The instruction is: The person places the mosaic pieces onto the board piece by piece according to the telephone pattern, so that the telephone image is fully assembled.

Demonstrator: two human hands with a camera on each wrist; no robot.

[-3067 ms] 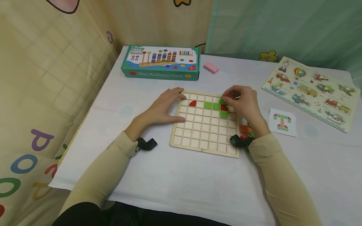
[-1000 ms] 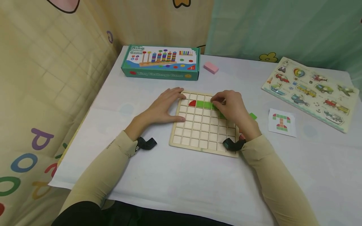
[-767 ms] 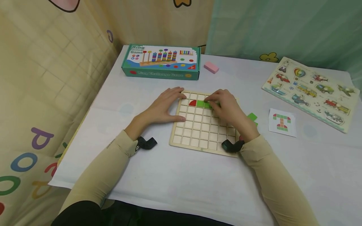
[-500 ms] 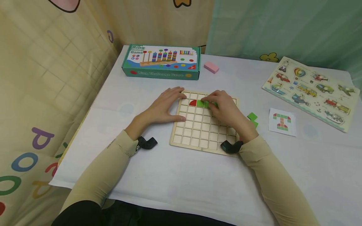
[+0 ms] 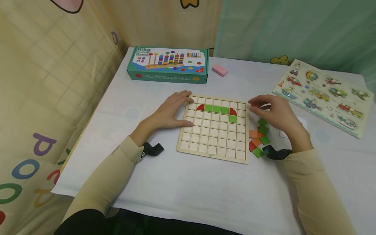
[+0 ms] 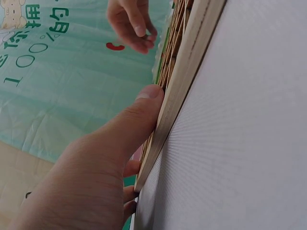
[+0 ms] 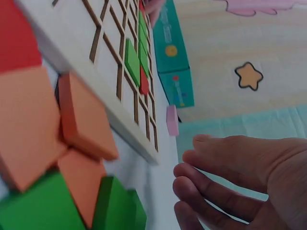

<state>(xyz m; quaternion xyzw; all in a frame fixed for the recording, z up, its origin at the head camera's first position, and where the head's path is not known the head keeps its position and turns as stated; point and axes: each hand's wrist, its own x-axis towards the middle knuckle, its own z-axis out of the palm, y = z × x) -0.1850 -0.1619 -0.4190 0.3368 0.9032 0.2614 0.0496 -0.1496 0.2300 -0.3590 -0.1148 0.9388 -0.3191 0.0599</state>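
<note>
My left hand (image 5: 168, 111) rests on the left edge of a wooden grid board (image 5: 212, 158), its straight thumb pressing the rim and its fingers at the far corner. On the board, a row runs from a red quarter-circle tile (image 5: 200, 107) through several green square tiles (image 5: 216, 109) to a second red quarter-circle tile (image 5: 233, 112). One more green tile (image 5: 233, 119) lies just below that. Off the board's right edge, my right hand (image 5: 274, 111) hovers with loosely bent fingers and nothing between them. Loose orange tiles (image 5: 253, 134) and green tiles (image 5: 264, 140) lie beneath it.
A pattern card (image 5: 302, 122) is partly covered by my right hand. Behind stand a ring game box (image 5: 167, 77) and a pink block (image 5: 219, 70). A vehicle puzzle board (image 5: 326, 94) lies at the back right.
Three green tiles now fill the row between the red ones; earlier, my right hand held a green tile near its right end. That hand has since moved off right, empty. The left stays.
</note>
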